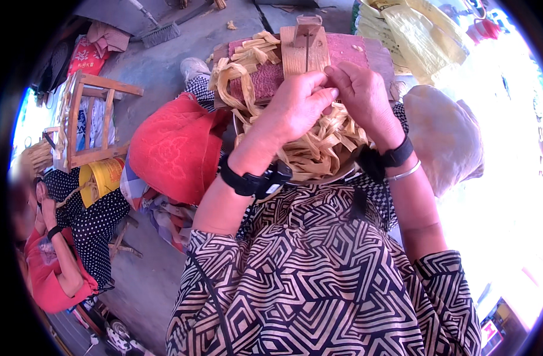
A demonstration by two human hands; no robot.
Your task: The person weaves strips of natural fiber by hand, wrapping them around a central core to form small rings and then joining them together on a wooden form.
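Both forearms (pixel 254 151) reach forward; left hand (pixel 298 107) and right hand (pixel 363 95) meet, fingers (pixel 326 95) curled. Whether they grip anything, I cannot tell. Pale strips (pixel 322 148) lie in the bowl (pixel 334 177) below.

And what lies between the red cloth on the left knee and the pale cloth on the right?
In the head view, a heap of tan strips lies between them; the left hand and right hand partly hide it.

The left forearm (pixel 223 206) and the right forearm (pixel 415 206) slant forward and inward. The left hand (pixel 300 104) and the right hand (pixel 363 92) meet near their fingertips, the fingers (pixel 310 80) being curled.
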